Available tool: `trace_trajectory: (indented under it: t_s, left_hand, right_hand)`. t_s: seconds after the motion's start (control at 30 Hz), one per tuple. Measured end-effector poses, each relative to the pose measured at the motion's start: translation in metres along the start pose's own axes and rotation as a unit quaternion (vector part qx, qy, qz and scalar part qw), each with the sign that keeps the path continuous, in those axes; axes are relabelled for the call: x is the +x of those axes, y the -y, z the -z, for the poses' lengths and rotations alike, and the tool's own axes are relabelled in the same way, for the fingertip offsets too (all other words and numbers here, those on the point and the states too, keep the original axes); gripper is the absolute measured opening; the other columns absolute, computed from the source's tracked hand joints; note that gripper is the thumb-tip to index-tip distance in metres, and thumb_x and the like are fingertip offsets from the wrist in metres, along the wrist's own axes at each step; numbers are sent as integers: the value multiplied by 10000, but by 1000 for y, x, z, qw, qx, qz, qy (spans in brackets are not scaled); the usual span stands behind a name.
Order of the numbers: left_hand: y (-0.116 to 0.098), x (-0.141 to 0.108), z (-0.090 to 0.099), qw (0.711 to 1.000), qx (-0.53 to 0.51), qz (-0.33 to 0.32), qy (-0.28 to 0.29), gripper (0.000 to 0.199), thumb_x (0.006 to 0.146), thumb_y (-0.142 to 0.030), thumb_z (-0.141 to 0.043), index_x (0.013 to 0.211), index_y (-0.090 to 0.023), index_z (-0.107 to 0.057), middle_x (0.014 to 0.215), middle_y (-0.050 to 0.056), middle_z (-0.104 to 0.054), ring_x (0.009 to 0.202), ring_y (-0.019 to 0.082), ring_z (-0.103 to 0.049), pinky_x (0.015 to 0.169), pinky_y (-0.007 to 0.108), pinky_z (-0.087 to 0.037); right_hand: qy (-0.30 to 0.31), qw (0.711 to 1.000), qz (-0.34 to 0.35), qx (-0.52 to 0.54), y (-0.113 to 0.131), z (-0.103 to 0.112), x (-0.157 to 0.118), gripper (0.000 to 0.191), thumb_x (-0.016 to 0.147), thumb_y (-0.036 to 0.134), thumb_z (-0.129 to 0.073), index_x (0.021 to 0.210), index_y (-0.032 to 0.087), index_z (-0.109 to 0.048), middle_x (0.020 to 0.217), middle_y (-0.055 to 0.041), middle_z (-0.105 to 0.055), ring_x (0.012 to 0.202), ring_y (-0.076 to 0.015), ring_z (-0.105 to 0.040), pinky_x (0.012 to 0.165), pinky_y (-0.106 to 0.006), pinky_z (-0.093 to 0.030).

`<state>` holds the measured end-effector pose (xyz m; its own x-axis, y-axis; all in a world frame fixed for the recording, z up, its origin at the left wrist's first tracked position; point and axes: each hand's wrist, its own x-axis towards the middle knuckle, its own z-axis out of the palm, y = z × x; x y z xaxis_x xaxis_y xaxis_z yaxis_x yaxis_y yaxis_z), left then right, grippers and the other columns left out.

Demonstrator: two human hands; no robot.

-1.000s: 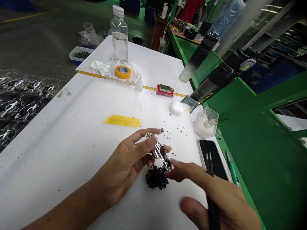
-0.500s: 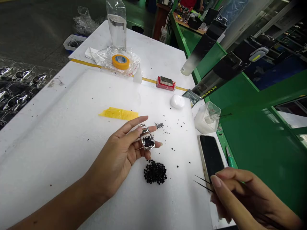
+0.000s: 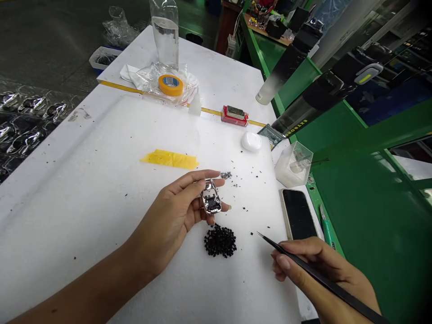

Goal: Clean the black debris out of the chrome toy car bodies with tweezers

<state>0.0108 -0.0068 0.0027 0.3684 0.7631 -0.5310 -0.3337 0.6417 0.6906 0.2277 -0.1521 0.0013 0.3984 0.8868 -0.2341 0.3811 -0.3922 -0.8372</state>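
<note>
My left hand (image 3: 178,209) grips a small chrome-edged frame (image 3: 211,198) with black parts inside, thumb and fingers around its upper end. Just below it, on the white work surface, lies a heap of tiny black pieces (image 3: 220,241). My right hand (image 3: 313,270) is closed around black tweezers (image 3: 297,261), whose tips point left and look close together. A single black piece (image 3: 251,233) lies on the surface just left of those tips. Beyond my left fingers is a little pile of small metallic bits (image 3: 226,175).
A yellow tape strip (image 3: 169,159), a white case (image 3: 251,141) and a red box (image 3: 235,115) lie farther back. To the right are a phone (image 3: 299,214), a green-handled cutter (image 3: 326,229) and a translucent container (image 3: 293,164). An orange tape roll (image 3: 170,85) sits near a water-filled bag (image 3: 165,42).
My right hand has moved left and turned, bringing the tweezers near the single black piece; their tips have come together. My left hand has shifted slightly right and tilted the chrome-edged frame.
</note>
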Motion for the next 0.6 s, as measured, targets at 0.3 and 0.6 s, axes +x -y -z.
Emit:
trace_trajectory:
  t_s: [0.3,0.6]
  left_hand:
    - [-1,-2,0,1000,27,16,4,204,964,-193,-620,1098,-192,-774,1159,105,-757,775,200,-752,581,227,-549]
    - [-1,-2,-1,1000,22,19,11,204,954,-193,-623,1099,-185,-766,1171,108,-753,755,185,-745,585,226,-540]
  right_hand:
    - [-54,995,73,31,-8,-14,-7,244,993,344,-646,806,208,-725,683,-33,-714,622,-144,-711,617,-172,-602]
    - [-63,997,-1,50,-4,-20,-5,204,772,366,-867,840,201,-768,749,-41,-747,687,-161,-732,658,-164,-621]
